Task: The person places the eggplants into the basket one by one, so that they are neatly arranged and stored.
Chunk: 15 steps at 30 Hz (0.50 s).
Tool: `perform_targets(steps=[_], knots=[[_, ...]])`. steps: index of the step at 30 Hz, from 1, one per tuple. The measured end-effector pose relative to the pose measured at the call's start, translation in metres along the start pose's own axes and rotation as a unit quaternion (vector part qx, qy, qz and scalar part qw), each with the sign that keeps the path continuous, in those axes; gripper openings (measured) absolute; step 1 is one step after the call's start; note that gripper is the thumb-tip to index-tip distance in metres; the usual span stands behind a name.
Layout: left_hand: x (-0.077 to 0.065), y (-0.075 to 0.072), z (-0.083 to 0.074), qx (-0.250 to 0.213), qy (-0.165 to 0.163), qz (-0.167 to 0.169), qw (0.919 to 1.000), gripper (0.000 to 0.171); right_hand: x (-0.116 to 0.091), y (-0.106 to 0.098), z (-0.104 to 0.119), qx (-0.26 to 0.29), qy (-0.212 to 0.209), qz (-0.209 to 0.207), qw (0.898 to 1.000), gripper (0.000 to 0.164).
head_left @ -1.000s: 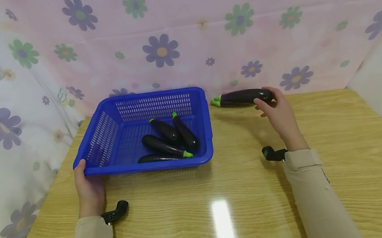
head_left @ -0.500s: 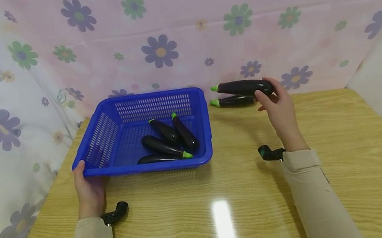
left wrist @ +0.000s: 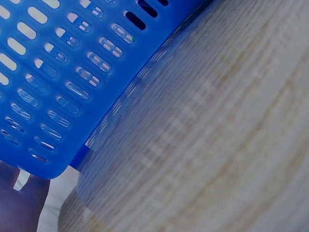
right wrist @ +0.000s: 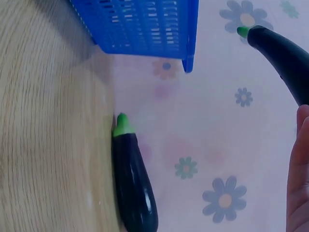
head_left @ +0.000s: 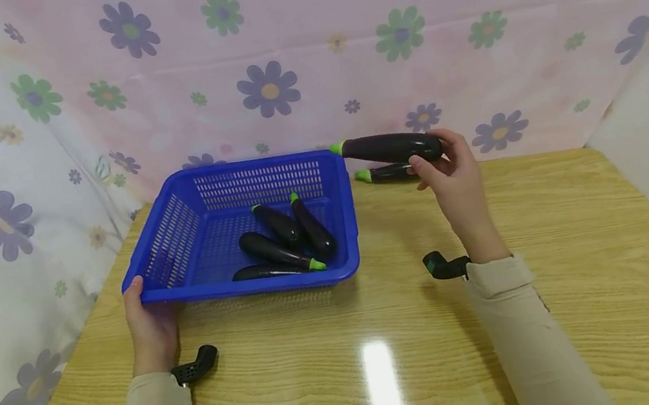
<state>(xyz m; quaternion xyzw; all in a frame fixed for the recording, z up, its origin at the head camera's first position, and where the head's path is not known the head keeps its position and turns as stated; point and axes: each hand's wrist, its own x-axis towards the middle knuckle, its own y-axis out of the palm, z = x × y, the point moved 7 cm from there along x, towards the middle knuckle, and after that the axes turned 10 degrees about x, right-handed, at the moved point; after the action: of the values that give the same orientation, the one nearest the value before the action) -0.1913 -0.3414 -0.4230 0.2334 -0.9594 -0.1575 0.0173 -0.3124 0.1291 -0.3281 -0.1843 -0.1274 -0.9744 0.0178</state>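
A dark purple eggplant with a green stem is held by its thick end in my right hand, raised off the table. Its stem end overlaps the right rim of the blue plastic basket in the head view. Below and behind it lies another eggplant on the table, its far end hidden by my fingers; the right wrist view shows this lying eggplant more fully. My left hand grips the basket's front left corner, thumb over the rim. Several eggplants lie inside the basket, toward its right.
The wood-grain table stretches in front of the basket and to the right. Behind it hangs a pink flowered cloth, with white flowered cloth at the left side. Black wrist cameras sit on both wrists.
My right hand has lifted one eggplant off the table, apart from the one beside it, and moved it left toward the basket. My left hand stays on the basket corner.
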Motion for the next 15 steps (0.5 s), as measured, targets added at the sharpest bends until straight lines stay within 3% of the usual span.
perform_targets(steps=[15], knots=[[0.000,0.000,0.003,-0.030,-0.005,-0.003,0.9995,0.047,-0.018,0.049,0.013,-0.062,-0.031,0.068,0.995,0.048]])
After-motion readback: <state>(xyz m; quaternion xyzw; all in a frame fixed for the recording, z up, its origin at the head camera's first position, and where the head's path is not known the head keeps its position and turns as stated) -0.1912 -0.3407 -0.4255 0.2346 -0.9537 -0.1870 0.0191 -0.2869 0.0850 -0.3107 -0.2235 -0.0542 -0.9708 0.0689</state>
